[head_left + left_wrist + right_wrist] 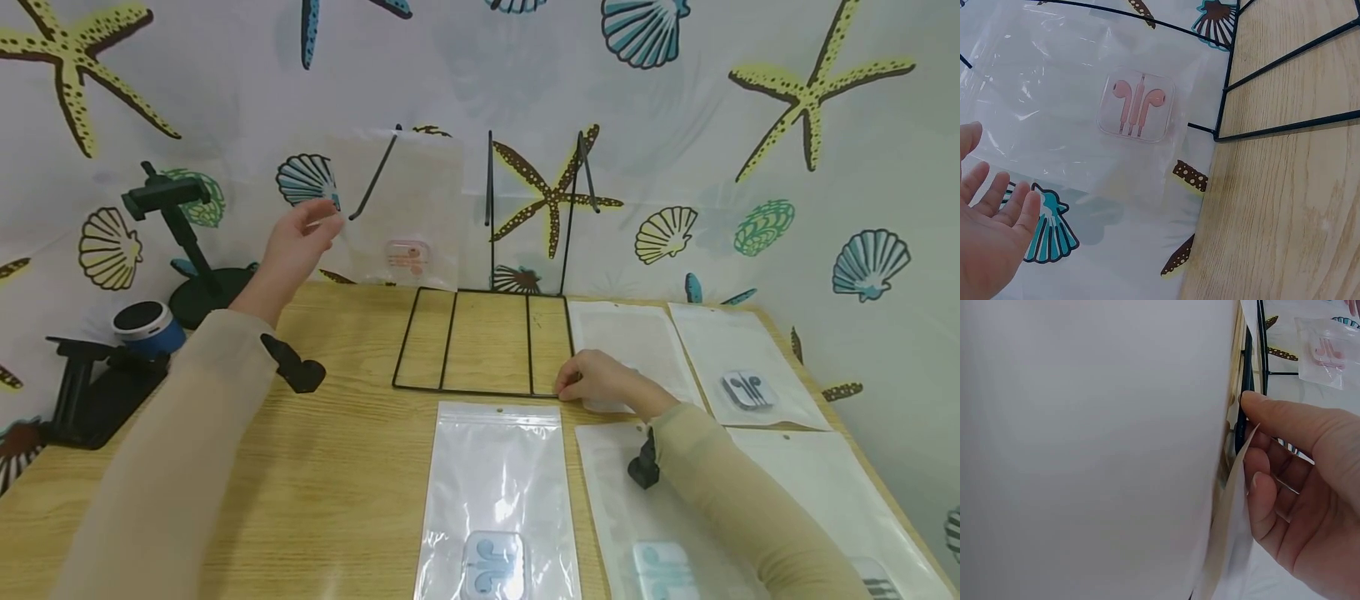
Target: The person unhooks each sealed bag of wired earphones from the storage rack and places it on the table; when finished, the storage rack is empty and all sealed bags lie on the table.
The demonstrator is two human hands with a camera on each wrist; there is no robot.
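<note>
A black wire display rack (487,392) stands on the table, with prongs rising at its back. On its left prong hangs a clear bag (431,183) with pink earphones (1137,109) in a square case near the bottom. My left hand (300,242) is beside this bag's left edge, fingers loosely spread, apparently holding nothing. At the rack's front right corner, my right hand (600,379) pinches the black wire between thumb and fingers. In the right wrist view, a pale bag edge lies against these fingers. The middle and right prongs carry no bag.
In front of the rack lies a clear zip bag (495,467) with pale blue earphones. Several more bags (772,350) lie at the right. On the left are a black stand (213,292), a blue cylinder (153,333) and a black holder (112,400). A patterned cloth hangs behind.
</note>
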